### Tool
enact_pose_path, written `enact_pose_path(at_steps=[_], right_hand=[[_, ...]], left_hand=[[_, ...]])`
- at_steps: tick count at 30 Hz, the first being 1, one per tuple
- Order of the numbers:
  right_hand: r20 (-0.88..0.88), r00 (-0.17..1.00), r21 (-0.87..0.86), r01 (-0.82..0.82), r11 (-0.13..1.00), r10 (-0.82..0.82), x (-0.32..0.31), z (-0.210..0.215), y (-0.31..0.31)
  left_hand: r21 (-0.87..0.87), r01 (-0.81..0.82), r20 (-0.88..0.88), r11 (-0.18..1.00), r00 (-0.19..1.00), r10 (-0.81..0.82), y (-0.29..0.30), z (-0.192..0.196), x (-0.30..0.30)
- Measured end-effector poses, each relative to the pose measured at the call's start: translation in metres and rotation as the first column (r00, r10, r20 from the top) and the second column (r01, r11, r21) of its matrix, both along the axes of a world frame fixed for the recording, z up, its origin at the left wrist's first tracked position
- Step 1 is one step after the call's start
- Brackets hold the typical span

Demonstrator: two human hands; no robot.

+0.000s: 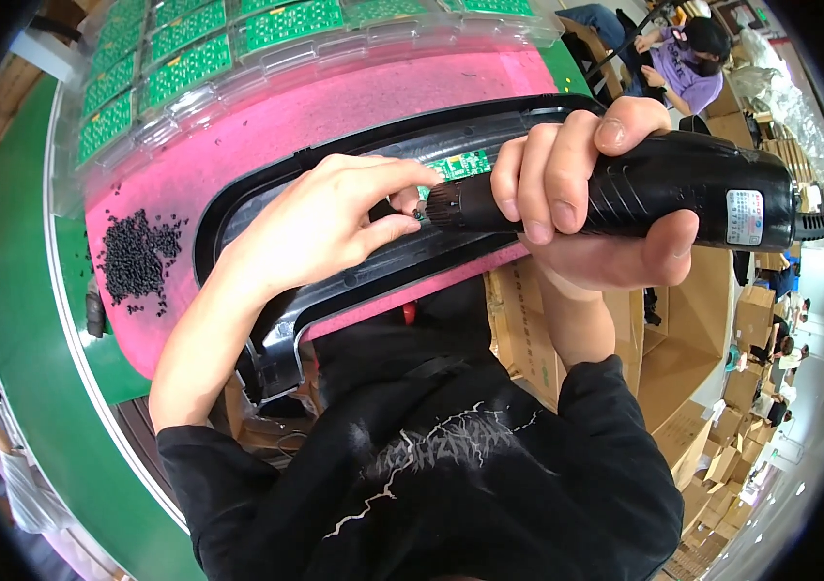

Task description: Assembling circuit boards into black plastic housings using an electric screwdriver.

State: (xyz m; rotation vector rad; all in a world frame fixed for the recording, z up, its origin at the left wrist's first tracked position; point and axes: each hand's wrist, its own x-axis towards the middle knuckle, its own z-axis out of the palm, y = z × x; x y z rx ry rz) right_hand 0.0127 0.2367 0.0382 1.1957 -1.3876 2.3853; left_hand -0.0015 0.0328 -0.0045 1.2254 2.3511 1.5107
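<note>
My right hand (586, 194) wraps round a black electric screwdriver (693, 189), held nearly level with its ribbed nose pointing left. At that nose, the thumb and forefinger of my left hand (335, 218) are pinched round a small dark screw (419, 211), which the fingertips partly hide. Both hands are over a long black plastic housing (257, 208) that lies open side up. Inside it sits a green circuit board (465, 165), partly covered by my hands and the screwdriver.
A heap of small black screws (136, 257) lies on the pink mat (335, 116), left of the housing. Clear plastic trays of green circuit boards (291, 24) stand along the far side. Cardboard boxes (683, 339) are at the right. Another person (688, 63) sits at the far right.
</note>
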Motion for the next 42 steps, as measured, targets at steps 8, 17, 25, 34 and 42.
enact_pose_path(at_steps=[8, 17, 25, 34, 42], right_hand=[[-0.029, 0.999, 0.003, -0.034, 0.999, 0.034, 0.001, 0.003, 0.002], [0.116, 0.986, 0.105, 0.107, 0.989, -0.119, 0.003, -0.004, -0.004], [0.189, 0.978, -0.02, 0.088, 0.996, -0.083, -0.004, -0.022, -0.012], [0.177, 0.979, 0.229, 0.06, 0.972, -0.102, -0.01, -0.029, -0.03], [0.232, 0.966, 0.226, 0.057, 0.972, -0.111, -0.003, -0.025, -0.03]], left_hand=[[-0.145, 0.059, 0.049, 0.988, 0.997, -0.052, -0.004, 0.01, -0.003], [-0.118, -0.039, -0.021, 0.992, 0.999, 0.036, 0.0, 0.002, -0.002], [-0.146, -0.096, -0.042, 0.985, 0.995, 0.091, -0.003, 0.003, -0.005], [-0.045, -0.153, -0.104, 0.987, 0.984, 0.147, -0.002, 0.003, -0.003], [-0.033, -0.433, -0.154, 0.901, 0.893, 0.423, -0.02, 0.047, 0.002]])
